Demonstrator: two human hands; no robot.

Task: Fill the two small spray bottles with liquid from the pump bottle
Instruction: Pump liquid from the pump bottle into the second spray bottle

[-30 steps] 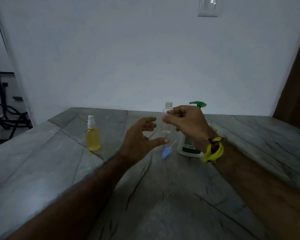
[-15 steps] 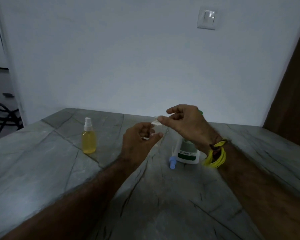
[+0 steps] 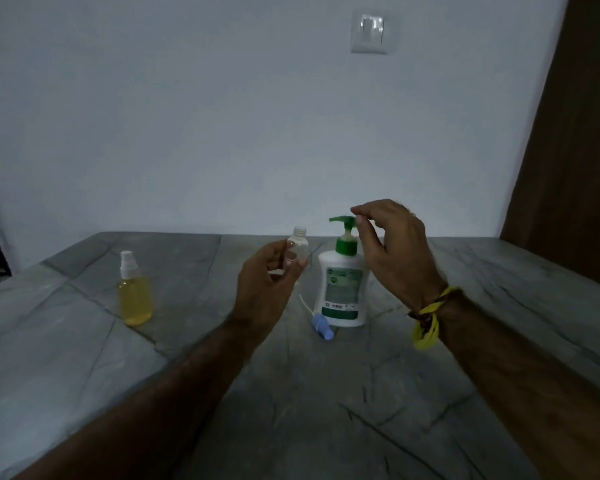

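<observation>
My left hand [image 3: 269, 275] holds the small clear plastic spray bottle [image 3: 298, 244] upright above the grey stone counter [image 3: 84, 358], grip clamped round its lower body; its threaded neck is uncapped and it looks nearly empty. Just right of it stands the white pump bottle with a green pump head [image 3: 343, 289]. My right hand [image 3: 392, 247] hovers at the pump, fingers loosely curled, holding nothing. The blue spray cap [image 3: 321, 325] lies at the pump bottle's base. The capped spray bottle of yellow liquid [image 3: 134, 296] stands well left.
</observation>
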